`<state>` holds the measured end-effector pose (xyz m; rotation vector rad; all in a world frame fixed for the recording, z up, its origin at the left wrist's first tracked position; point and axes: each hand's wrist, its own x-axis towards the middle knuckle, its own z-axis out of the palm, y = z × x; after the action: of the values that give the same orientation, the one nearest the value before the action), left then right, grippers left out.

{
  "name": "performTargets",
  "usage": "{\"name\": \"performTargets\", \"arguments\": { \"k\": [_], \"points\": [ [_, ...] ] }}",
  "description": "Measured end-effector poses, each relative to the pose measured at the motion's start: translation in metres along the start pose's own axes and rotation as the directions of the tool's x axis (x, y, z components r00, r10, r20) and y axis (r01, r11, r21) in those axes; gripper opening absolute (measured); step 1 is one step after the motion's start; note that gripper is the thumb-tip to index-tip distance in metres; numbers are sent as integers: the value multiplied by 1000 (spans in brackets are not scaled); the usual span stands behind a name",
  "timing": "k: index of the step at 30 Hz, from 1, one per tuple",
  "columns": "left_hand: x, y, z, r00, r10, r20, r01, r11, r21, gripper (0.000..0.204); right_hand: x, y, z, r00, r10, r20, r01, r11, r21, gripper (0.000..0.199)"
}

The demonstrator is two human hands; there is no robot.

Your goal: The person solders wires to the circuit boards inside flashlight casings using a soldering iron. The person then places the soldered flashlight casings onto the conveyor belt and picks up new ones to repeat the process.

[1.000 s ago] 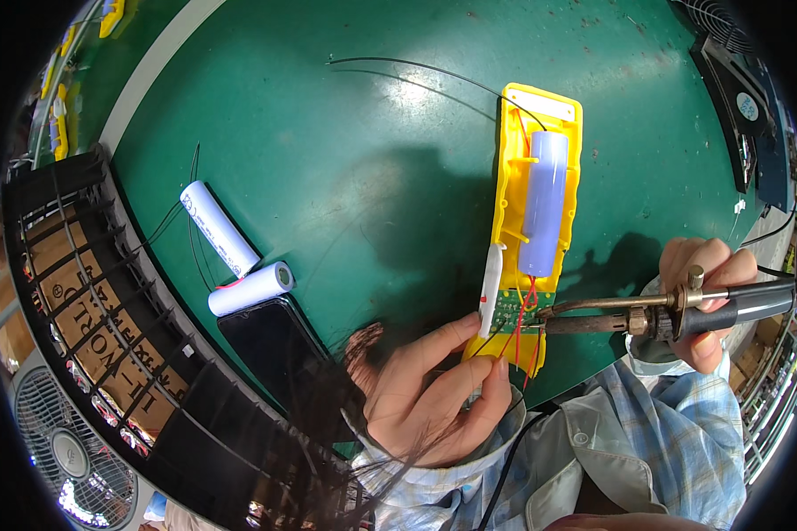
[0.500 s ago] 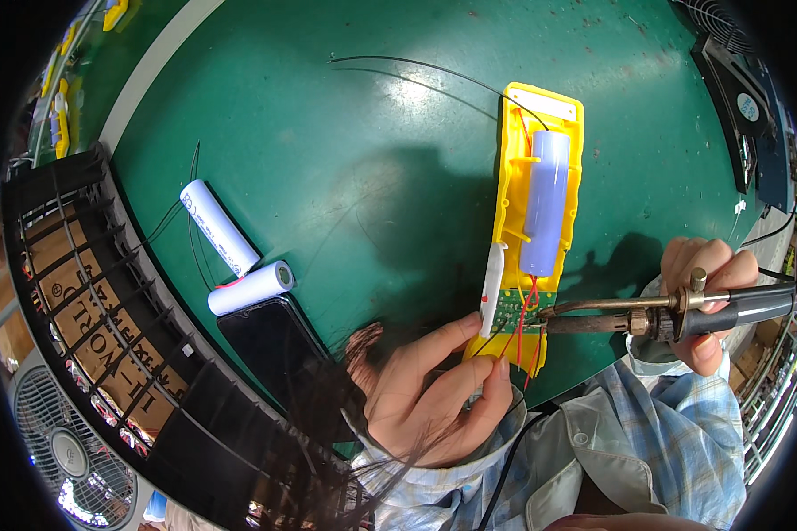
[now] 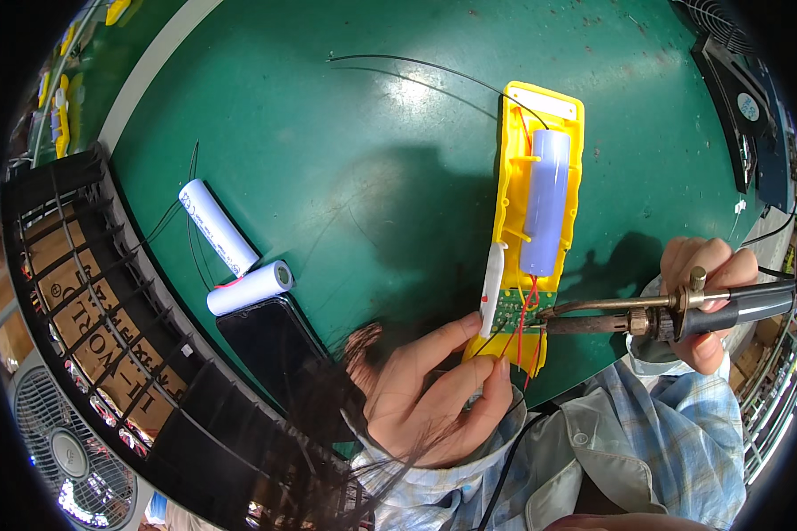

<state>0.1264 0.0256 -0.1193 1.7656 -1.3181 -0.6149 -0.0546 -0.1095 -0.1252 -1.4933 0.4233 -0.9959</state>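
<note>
Yellow half-casing (image 3: 515,212): lying on the green table (image 3: 283,106), its long axis from twelve toward six o'clock; lilac cylindrical cell (image 3: 547,208) inside
Circuit board (image 3: 507,311): in the casing at the cell's six o'clock; red wires (image 3: 520,343) crossing it
Left hand (image 3: 429,403): at the board's seven o'clock; fingers pinched together on a thin black wire (image 3: 490,342), one fingertip against the white strip (image 3: 491,288)
Right hand (image 3: 701,265): at three o'clock; fingers wrapped round the soldering iron (image 3: 660,323), its tip at the board
Loose cells (image 3: 217,228): two, at the casing's nine o'clock; black phone (image 3: 266,341) just beside
</note>
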Motion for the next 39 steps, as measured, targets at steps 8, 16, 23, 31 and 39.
{"name": "performTargets", "arguments": {
  "k": [8, 16, 23, 31, 39],
  "points": [
    [0, 0, 1, 1000, -1, -19, 1, 1000, 0, 13, -1, 1, -3, 1000, -15, 8, 15, 1000, -6, 35],
    [0, 1, 0, 1000, -16, -16, 16, 1000, -1, 13, -1, 1, -2, 1000, -14, -5, 14, 1000, 16, 36],
    [-1, 0, 1, 1000, -8, -18, 8, 1000, -2, 13, 0, -1, -1, 1000, 6, 13, -6, 1000, 17, 36],
    [-4, 4, 4, 993, -93, -78, 99, 992, 77, 14, -3, 5, -1, 999, -27, -35, 29, 998, 57, 36],
    [-3, 6, 5, 993, -95, -66, 100, 992, 79, 13, -3, 2, -3, 998, -37, -40, 39, 998, 46, 37]
  ]
}}
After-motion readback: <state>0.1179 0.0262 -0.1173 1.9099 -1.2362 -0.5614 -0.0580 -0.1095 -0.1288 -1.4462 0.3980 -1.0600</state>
